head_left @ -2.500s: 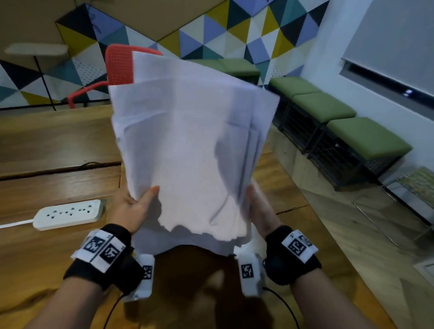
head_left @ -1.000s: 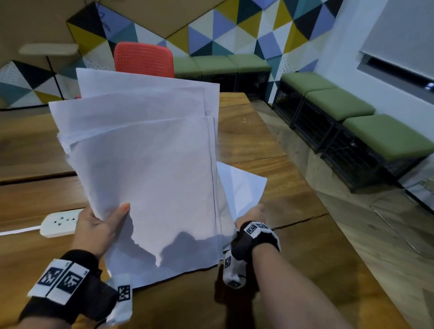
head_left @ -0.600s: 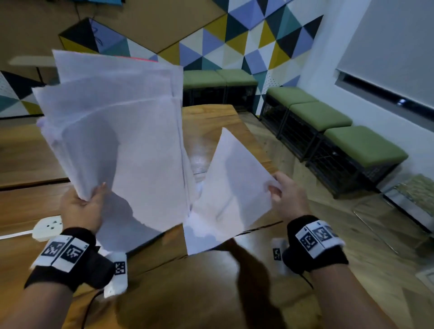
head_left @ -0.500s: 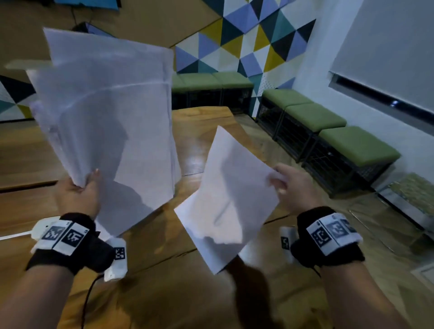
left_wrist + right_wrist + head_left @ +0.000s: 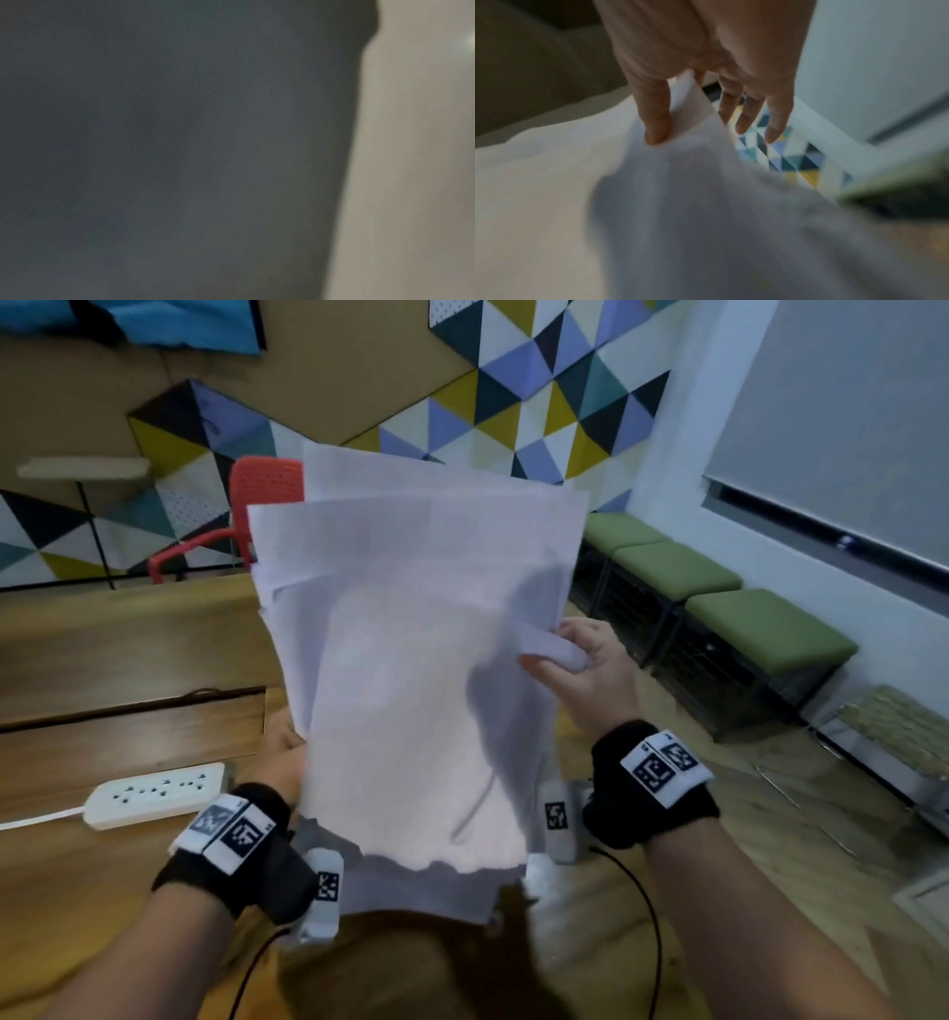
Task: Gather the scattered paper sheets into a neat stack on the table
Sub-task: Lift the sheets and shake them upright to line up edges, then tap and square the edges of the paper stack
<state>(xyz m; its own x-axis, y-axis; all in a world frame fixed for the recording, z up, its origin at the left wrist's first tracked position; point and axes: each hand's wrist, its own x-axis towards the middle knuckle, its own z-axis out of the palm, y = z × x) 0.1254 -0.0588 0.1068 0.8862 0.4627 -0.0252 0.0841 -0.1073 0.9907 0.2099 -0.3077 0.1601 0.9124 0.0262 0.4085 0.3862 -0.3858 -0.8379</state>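
Observation:
A loose sheaf of white paper sheets (image 5: 411, 660) stands upright in the air above the wooden table (image 5: 102, 660), its edges uneven and fanned at the top. My left hand (image 5: 280, 762) holds its lower left edge, mostly hidden behind the paper. My right hand (image 5: 580, 670) pinches the right edge, where a front sheet (image 5: 693, 113) curls between thumb and fingers. In the right wrist view the thumb (image 5: 654, 113) presses on the sheet. The left wrist view is dark and blurred, showing only paper up close.
A white power strip (image 5: 154, 793) with its cord lies on the table at the left. A red chair (image 5: 257, 505) stands behind the table. Green-cushioned stools (image 5: 760, 629) line the right wall. The table's right edge drops to the floor.
My right hand has brought the single sheet it held apart back against the front of the sheaf. The left hand has swung the sheaf toward the middle.

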